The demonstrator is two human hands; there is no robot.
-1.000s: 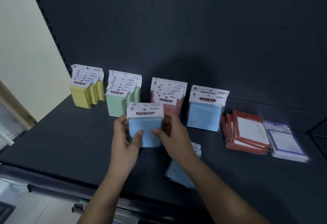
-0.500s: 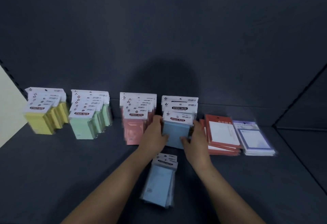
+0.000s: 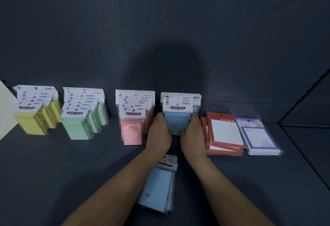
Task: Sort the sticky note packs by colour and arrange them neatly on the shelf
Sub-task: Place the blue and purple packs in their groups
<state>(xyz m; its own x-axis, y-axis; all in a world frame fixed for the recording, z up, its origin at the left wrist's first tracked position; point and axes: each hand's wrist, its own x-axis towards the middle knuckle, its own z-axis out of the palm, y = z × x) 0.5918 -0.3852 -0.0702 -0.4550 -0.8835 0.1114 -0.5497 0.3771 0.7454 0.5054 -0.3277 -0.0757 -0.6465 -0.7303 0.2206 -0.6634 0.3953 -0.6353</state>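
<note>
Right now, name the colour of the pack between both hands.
Light blue pack, best in head view.

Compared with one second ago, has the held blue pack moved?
Yes. The blue pack went right and back, from before the green row to the front of the blue row.

You can read "STICKY NOTE" in white on a dark oval, on the white header card [image 3: 178, 103] of the front blue pack [image 3: 176, 120] you're holding. Same "STICKY NOTE" oval on the front pink pack [image 3: 133, 131] and the front green pack [image 3: 75, 126]. Front yellow pack [image 3: 29, 123]: same oval, too blurred to read. Flat blue pack [image 3: 158, 186] nearest you: only "ICKY NOTE" shows, the start is hidden. Red-framed pack [image 3: 224, 133]: white Chinese characters on the top strip, can't make them out. Purple-framed pack [image 3: 257, 136]: top line starts "UNIVERS", rest blurred. Small print on all the cards behind: illegible
</note>
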